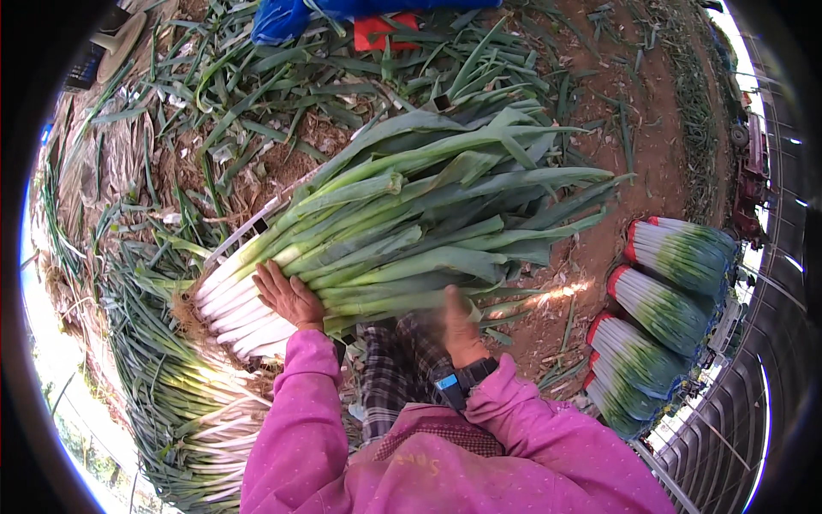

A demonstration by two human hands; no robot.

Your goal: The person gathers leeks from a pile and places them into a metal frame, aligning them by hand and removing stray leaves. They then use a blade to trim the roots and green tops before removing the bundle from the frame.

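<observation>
A large pile of green onions (402,214) lies in front of me, white root ends to the left and broad green leaves fanning to the right. My left hand (287,294) rests on the stalks where white turns to green, its fingers spread and pressed flat. At the near edge of the leaves is my right hand (461,321), beside the lowest stalks; motion smears its fingers. A thin pale metal bar (248,230) shows along the far side of the pile.
Loose green onions (214,420) are heaped at the lower left. Bagged bundles of green onions (664,291) with red ends stand at the right. Cut leaves litter the dirt floor (634,163). A blue plastic sheet (377,10) and a red piece (385,32) lie at the far side.
</observation>
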